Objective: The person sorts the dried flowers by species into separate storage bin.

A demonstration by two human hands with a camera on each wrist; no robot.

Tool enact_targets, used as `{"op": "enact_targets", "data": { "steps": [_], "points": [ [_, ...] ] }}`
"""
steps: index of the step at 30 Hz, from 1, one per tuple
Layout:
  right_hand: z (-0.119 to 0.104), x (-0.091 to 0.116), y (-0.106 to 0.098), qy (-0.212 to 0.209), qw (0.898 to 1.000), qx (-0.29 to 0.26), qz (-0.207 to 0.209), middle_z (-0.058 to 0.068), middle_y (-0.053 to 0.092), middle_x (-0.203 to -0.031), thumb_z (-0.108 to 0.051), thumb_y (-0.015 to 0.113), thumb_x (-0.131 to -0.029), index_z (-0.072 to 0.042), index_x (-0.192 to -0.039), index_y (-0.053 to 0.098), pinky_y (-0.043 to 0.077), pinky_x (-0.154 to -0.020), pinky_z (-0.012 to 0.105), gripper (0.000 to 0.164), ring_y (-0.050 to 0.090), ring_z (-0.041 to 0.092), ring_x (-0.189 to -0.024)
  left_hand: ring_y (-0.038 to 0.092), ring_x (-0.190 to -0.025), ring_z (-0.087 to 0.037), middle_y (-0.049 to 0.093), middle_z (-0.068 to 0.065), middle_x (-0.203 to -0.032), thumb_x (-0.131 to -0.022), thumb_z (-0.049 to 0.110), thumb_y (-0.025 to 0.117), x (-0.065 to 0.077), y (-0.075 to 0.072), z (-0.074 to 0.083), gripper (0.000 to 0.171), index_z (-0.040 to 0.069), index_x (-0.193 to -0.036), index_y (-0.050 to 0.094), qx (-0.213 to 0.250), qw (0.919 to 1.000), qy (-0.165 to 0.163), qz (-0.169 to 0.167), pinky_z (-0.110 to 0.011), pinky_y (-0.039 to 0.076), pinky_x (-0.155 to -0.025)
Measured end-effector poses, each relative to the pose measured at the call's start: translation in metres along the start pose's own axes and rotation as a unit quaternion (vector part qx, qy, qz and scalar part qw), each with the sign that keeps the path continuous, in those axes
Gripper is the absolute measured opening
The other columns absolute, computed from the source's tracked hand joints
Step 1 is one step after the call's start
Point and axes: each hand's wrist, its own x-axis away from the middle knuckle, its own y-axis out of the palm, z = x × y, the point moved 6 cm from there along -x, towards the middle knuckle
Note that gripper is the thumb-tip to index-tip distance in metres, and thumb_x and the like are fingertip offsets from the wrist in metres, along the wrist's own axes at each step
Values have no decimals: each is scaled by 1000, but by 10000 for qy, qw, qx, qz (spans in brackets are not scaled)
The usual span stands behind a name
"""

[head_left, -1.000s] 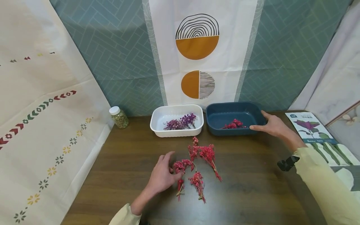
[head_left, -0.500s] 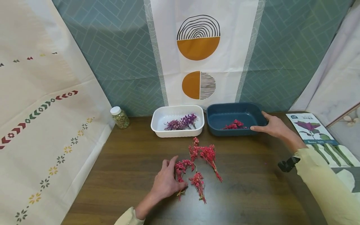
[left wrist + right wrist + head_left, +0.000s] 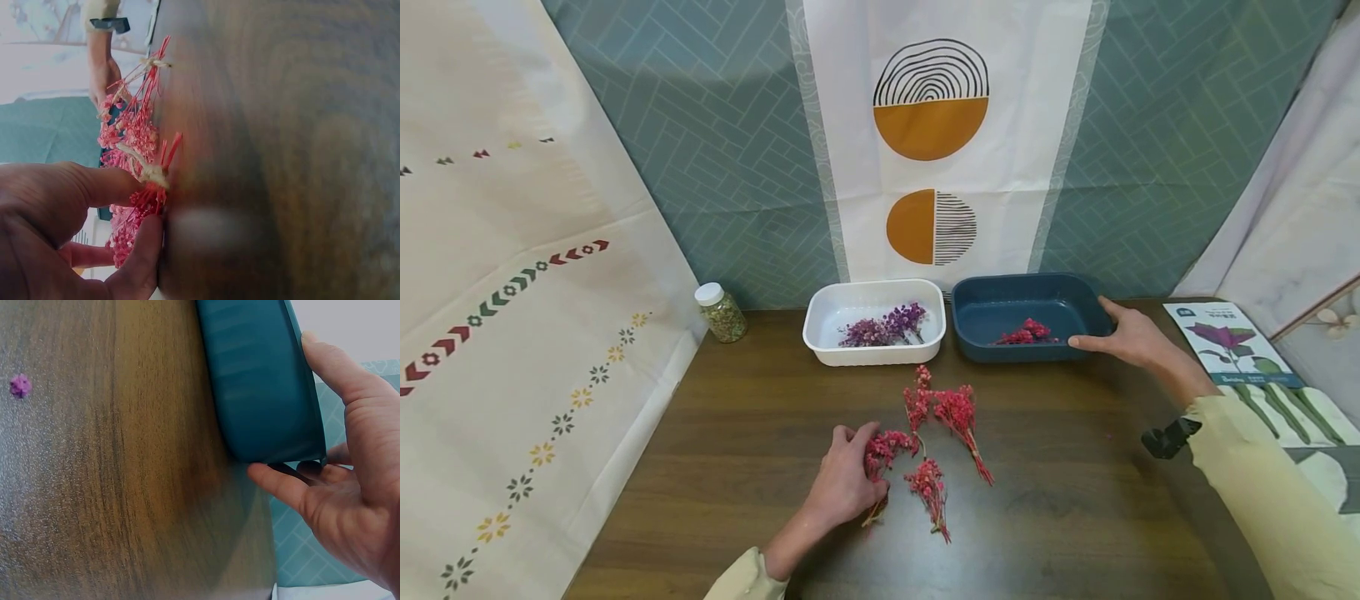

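My left hand (image 3: pixel 841 479) is low over the table and pinches a small bunch of dried pink flowers (image 3: pixel 886 447) between thumb and fingers. In the left wrist view, the grip is at the bunch's stems, close by the twine tie (image 3: pixel 153 175). Other pink bunches lie just to the right: a near one (image 3: pixel 929 492), a fuller one (image 3: pixel 957 410) and one farther back (image 3: pixel 917 400). My right hand (image 3: pixel 1129 337) grips the right end of a dark blue dish (image 3: pixel 1011 353), thumb at its rim. Inside that dish lies a pink bunch (image 3: pixel 1027 332).
A white dish (image 3: pixel 868 357) with purple dried flowers (image 3: pixel 883 327) stands left of the blue one. A white-capped jar (image 3: pixel 722 317) is at the back left, a flower-printed packet (image 3: pixel 1228 342) at the right. A tiny purple bloom (image 3: pixel 20 386) lies on the table (image 3: pixel 137 487).
My left hand has moved slightly right and its thumb and fingers have come together on the pink bunch, whose stems have tilted. The right hand stays on the blue dish.
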Motion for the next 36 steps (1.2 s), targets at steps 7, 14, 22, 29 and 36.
{"op": "enact_targets", "data": {
  "steps": [7,14,22,29,36],
  "points": [
    [1,2,1,42,10000,-62,-27,44,14,-151,-61,70,-84,10,-153,-1,28,-102,72,122,23,62,-134,51,-73,-22,46,-15,-102,-64,-1,82,1,-1,-1,68,5,-128,60,-77,9999,135,6,-35,48,-57],
    [1,3,1,13,10000,-74,-15,45,15,-150,-61,71,-85,11,-153,-1,28,-102,71,122,24,62,-134,51,-73,-21,46,-15,-104,-64,-5,76,1,-1,-1,70,6,-131,59,-11,9998,178,-26,-32,46,-55],
    [0,2,1,18,10000,-50,4,45,15,-150,-61,70,-85,11,-153,-1,29,-101,71,122,25,62,-133,49,-72,-19,46,-15,-103,-69,-5,78,3,-4,-3,69,4,-133,57,105,9998,174,-64,-28,45,-54],
    [0,2,1,-1,10000,-51,0,45,16,-150,-61,70,-85,11,-153,0,29,-101,72,122,26,63,-133,50,-75,-21,53,-16,-98,-68,-6,76,2,-9,-3,68,5,-132,57,-37,9992,390,76,-31,47,-56],
    [1,0,0,-29,10000,-22,22,45,17,-149,-61,70,-85,11,-153,1,30,-100,72,122,26,63,-132,49,-74,-17,58,-11,-93,-73,-5,77,-1,-11,-4,66,2,-135,55,42,9989,469,-7,-27,45,-54]
  ]
}}
